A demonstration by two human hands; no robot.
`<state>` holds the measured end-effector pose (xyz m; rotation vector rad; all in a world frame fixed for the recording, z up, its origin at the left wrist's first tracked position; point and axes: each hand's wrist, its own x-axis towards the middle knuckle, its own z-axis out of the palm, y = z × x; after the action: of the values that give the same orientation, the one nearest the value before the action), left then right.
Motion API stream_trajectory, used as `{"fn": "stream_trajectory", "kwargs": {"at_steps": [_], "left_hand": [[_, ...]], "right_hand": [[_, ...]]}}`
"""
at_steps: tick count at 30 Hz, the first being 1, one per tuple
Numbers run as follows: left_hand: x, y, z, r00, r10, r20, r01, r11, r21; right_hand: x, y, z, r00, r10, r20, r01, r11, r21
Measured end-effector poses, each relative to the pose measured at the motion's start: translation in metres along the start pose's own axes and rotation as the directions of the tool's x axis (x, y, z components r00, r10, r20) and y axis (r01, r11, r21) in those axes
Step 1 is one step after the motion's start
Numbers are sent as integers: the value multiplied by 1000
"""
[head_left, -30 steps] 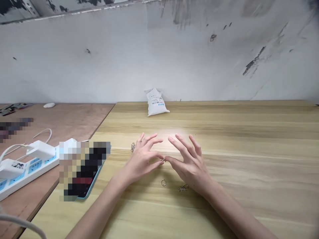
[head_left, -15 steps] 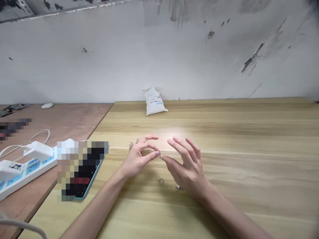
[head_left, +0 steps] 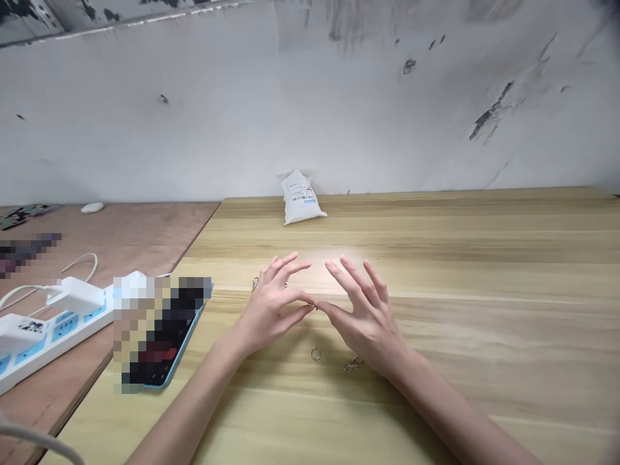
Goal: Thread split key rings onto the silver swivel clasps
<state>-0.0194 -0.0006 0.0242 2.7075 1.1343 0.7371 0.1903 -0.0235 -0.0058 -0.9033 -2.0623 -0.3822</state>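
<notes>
Above the wooden table, my left hand (head_left: 271, 310) pinches a tiny metal piece (head_left: 315, 306) between thumb and forefinger, its other fingers raised. My right hand (head_left: 365, 320) meets it there, its pinching fingertips on the same piece while the remaining fingers stay spread. The piece is too small to make out its exact shape. A loose metal ring (head_left: 316, 353) lies on the table below the fingertips. Close to my right wrist is a silver lobster clasp (head_left: 353, 364). Another small metal clasp (head_left: 255, 283) shows partly behind my left hand.
A white plastic packet (head_left: 303, 199) with a printed label stands near the wall. To the left lies a phone (head_left: 165, 336) with a blurred-out screen. Beyond it, a power strip (head_left: 65, 326) with plugged-in chargers and cables rests on a brown tabletop (head_left: 145, 223).
Both hands have shifted slightly, and my left fingers now extend further toward the right fingertips. The clasp by my right wrist shows more fully. The ring stays on the table.
</notes>
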Motion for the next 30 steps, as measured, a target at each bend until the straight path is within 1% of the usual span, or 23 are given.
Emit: {"fn": "stream_trajectory", "kwargs": {"at_steps": [3, 5, 8, 13, 17, 20, 22, 24, 26, 28, 30], "left_hand": [[0, -1, 1, 999, 31, -19, -29, 996, 82], [0, 0, 0, 999, 44, -12, -42, 994, 102], [-1, 1, 0, 998, 59, 3, -59, 994, 91], [-1, 1, 2, 996, 79, -31, -75, 991, 108], [-1, 0, 0, 998, 55, -40, -52, 997, 63], [-1, 1, -3, 998, -14, -62, 11, 999, -43], [0, 3, -4, 992, -110, -58, 99, 981, -165], [0, 4, -2, 974, -224, -23, 207, 930, -304], [0, 3, 0, 955, -296, 38, 285, 870, -402], [-1, 2, 3, 947, -308, 96, 319, 847, -425], [-2, 0, 4, 950, -288, 119, 312, 868, -386]], "right_hand": [[0, 0, 0, 1000, -5, -1, 5, 1000, 3], [0, 0, 0, 1000, -4, -3, 4, 1000, 5], [0, -1, 0, 1000, 3, 6, -3, 1000, 9], [-1, 0, 1, 1000, -6, 1, 6, 1000, 11], [0, 1, 0, 1000, -4, -2, 4, 999, 37], [3, 1, -3, 1000, -13, -10, 14, 999, 52], [4, 1, -5, 999, -18, -31, 20, 998, 57], [4, 2, -6, 998, -13, -56, 16, 998, 56], [3, 2, -7, 997, -3, -74, 7, 999, 52], [2, 3, -6, 997, -1, -82, 5, 999, 45], [1, 3, -4, 997, -7, -81, 10, 999, 39]]}}
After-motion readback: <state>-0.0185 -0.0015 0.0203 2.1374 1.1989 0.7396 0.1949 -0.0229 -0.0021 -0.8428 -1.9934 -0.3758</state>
